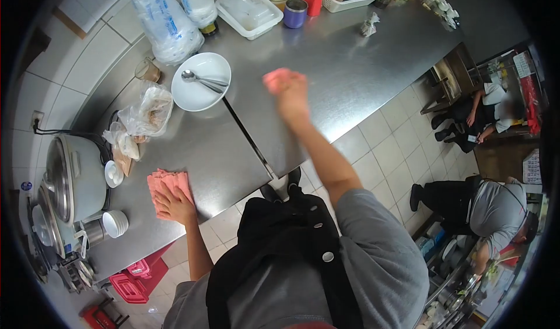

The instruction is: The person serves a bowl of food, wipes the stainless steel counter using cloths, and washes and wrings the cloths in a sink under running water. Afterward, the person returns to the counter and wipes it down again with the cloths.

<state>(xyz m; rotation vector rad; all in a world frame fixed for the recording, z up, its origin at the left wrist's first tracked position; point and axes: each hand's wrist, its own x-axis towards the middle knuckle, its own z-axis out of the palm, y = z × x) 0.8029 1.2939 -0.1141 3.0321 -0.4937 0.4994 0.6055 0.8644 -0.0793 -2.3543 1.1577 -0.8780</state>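
On the left part of the steel counter (315, 55), my left hand (175, 205) lies flat with spread fingers on a folded pink cloth (175, 180). Farther right, my right hand (291, 93) is closed on a second pink cloth (279, 78), pressed to the counter and slightly blurred. A white plate (201, 99) with metal spoons (204, 81) sits between the two hands, toward the wall. Plastic bags with food (149, 110) lie left of the plate.
Rice cookers (84, 171) and stacked white bowls (115, 223) stand at the left. Wrapped cups (169, 26), a white container (249, 11), a purple tumbler (295, 14) and a bottle basket (344, 1) line the back. A gap crosses the counter. Other people are at the right.
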